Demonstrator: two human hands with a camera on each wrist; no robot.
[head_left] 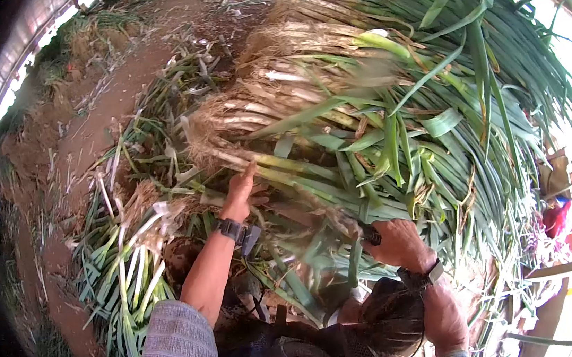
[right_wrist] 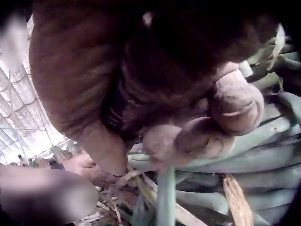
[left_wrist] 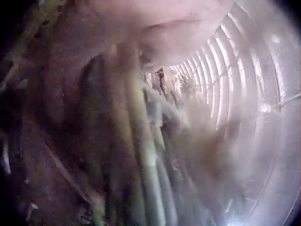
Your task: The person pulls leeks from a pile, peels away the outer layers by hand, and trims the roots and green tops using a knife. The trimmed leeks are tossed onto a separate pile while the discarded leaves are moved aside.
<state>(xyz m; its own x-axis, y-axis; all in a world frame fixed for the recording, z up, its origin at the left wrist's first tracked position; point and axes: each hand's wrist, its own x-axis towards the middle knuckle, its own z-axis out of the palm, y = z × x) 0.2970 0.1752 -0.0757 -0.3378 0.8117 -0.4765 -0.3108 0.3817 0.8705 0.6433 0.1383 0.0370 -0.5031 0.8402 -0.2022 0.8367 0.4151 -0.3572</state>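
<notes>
Long leeks (head_left: 277, 162) with pale rooted ends lie across the pile in front of me. My left hand (head_left: 237, 192) grips leek stalks near their white ends, thumb and fingers around them. In the left wrist view several blurred stalks (left_wrist: 148, 174) run out beneath that hand. My right hand (head_left: 399, 245) is curled around a black-handled tool (head_left: 371, 233) low over the green leaves. The right wrist view shows the fingers (right_wrist: 237, 106) folded in, with part of the dark handle (right_wrist: 113, 113) between thumb and palm. The tool's far end is blurred.
A big heap of leeks (head_left: 499, 79) fills the right, roots toward the left. A smaller leek bundle (head_left: 135, 264) lies by my left arm. Loose trimmings (head_left: 170, 135) litter the soil (head_left: 79, 130). At the right edge are a red thing (head_left: 556, 218) and cardboard (head_left: 556, 174).
</notes>
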